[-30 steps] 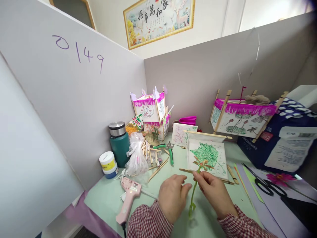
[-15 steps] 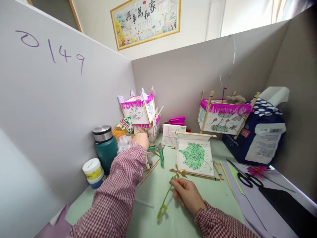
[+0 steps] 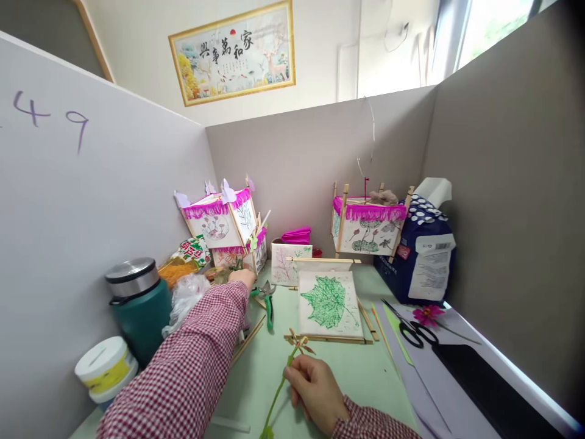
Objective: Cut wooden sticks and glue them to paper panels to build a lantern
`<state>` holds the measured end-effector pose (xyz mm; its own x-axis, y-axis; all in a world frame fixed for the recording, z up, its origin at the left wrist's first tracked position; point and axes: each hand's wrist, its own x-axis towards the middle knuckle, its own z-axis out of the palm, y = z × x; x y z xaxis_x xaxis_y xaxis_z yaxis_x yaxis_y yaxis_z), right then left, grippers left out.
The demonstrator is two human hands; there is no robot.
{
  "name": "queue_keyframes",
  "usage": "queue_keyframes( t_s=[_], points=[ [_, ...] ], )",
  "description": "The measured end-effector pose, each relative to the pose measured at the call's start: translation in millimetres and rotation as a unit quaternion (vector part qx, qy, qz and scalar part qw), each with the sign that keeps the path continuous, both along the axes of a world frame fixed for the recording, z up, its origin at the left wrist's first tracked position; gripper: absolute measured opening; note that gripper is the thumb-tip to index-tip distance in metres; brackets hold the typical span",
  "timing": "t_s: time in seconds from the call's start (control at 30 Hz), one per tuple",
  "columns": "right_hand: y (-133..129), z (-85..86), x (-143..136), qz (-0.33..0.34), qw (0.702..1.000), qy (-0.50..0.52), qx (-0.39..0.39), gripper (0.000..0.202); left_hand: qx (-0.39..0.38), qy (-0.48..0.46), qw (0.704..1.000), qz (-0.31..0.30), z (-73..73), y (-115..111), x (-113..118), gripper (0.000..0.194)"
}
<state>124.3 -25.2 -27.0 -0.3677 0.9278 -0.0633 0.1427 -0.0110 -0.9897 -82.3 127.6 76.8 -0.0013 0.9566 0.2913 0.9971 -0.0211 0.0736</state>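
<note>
Right hand (image 3: 316,390): closed on 1 green stem (image 3: 276,395). Left hand (image 3: 242,278): extended beside green-handled pruners (image 3: 269,305); grip indeterminable.

The right hand (image 3: 319,390) holds a green stem (image 3: 276,397) over the bench (image 3: 379,372); the left hand (image 3: 242,278) reaches beside the green-handled pliers (image 3: 269,305), near the crumpled plastic bag (image 3: 186,299).

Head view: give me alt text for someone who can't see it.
The right hand holds a green stem with a brownish top. The left hand reaches in beside green-handled pliers, its grip unclear. A green leaf picture lies beyond the right hand.
</note>
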Motion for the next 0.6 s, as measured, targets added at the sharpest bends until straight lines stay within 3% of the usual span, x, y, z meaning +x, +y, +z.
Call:
queue_keyframes(
  t_s=[0.13, 0.27, 0.37, 0.47, 0.53, 0.6],
  points=[
    [2.3, -1.8, 0.2, 0.002, 1.0, 0.013, -0.002, 0.02, -0.013, -0.036, 0.999, 0.031, 12.1, -5.7, -9.5, 0.024],
    [5.2, -3.7, 0.6, 0.007, 1.0, 0.028, -0.007, 0.022, 0.039, -0.095, 0.995, 0.015, 48.8, -21.0, -16.1, 0.005],
    [6.6, -2.9, 1.3, 0.019, 0.999, 0.026, -0.004, 0.025, 0.073, -0.162, 0.984, -0.006, 80.3, -42.0, -17.0, 0.008],
    [7.2, -1.4, 1.6, 0.032, 0.999, 0.021, -0.006, 0.027, 0.072, -0.243, 0.967, -0.033, 99.9, -71.8, -9.5, 0.018],
    [7.5, -1.0, 1.6, 0.038, 0.999, 0.017, -0.005, 0.029, 0.067, -0.325, 0.94, -0.075, 103.8, -94.2, 0.8, 0.018],
    [7.9, -0.8, 1.7, 0.041, 0.999, 0.014, -0.005, 0.029, 0.044, -0.497, 0.854, -0.147, 101.9, -115.8, 13.2, 0.014]
  ],
)
